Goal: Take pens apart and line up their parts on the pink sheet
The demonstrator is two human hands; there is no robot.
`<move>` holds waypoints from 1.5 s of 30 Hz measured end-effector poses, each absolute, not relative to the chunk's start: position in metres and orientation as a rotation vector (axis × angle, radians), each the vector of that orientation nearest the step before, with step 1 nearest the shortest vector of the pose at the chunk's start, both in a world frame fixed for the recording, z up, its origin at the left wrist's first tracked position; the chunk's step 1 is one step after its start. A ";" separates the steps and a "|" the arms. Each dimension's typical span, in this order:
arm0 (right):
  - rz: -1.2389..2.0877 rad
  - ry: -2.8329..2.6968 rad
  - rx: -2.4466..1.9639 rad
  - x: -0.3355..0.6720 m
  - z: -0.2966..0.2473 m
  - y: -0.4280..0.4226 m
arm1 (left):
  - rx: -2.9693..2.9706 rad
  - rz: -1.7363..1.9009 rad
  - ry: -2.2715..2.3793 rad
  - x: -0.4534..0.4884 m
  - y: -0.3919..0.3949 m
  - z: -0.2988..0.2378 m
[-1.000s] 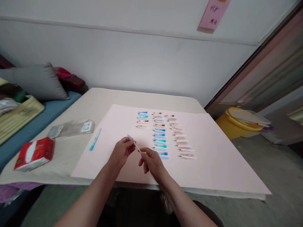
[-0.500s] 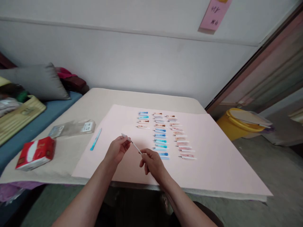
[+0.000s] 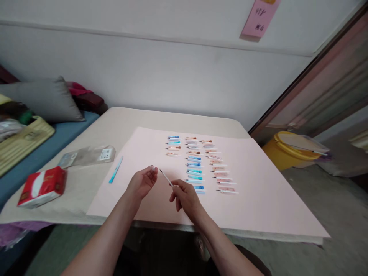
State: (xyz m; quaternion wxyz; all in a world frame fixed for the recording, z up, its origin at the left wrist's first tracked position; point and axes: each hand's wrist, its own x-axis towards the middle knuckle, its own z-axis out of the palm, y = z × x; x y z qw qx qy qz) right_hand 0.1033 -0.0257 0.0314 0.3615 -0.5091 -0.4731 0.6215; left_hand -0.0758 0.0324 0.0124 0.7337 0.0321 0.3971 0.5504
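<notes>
Right hand (image 3: 185,194) pinches a slim white pen (image 3: 167,179) above the pink sheet (image 3: 267,199), its dark tip bare and near the left hand (image 3: 143,182), whose fingertips seem to pinch a small pale piece (image 3: 154,168), mostly hidden. Loose fingers could drop either one; a dip could mark the sheet. Rows of pens (image 3: 195,164) lie just beside the right knuckles, easily nudged. One blue pen (image 3: 115,169), a clear bag (image 3: 89,158) and a red pack (image 3: 56,179) lie leftward on the bench (image 3: 172,119), out of the way.

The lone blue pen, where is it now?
In the head view, the blue pen lies at left on the pink sheet, between the clear plastic packet and the left hand.
</notes>
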 end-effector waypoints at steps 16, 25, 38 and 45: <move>1.482 -1.264 -1.342 0.106 0.020 -0.021 | 0.447 0.952 0.890 -0.040 0.009 0.027; 1.219 -1.511 -1.482 0.108 0.020 -0.022 | 0.444 0.935 0.883 -0.031 0.005 0.016; 1.109 -1.599 -1.503 0.106 0.027 -0.023 | 0.460 0.961 0.984 -0.026 0.004 0.014; 1.198 -1.555 -1.418 0.105 0.024 -0.024 | 0.382 1.093 1.061 -0.038 0.015 0.010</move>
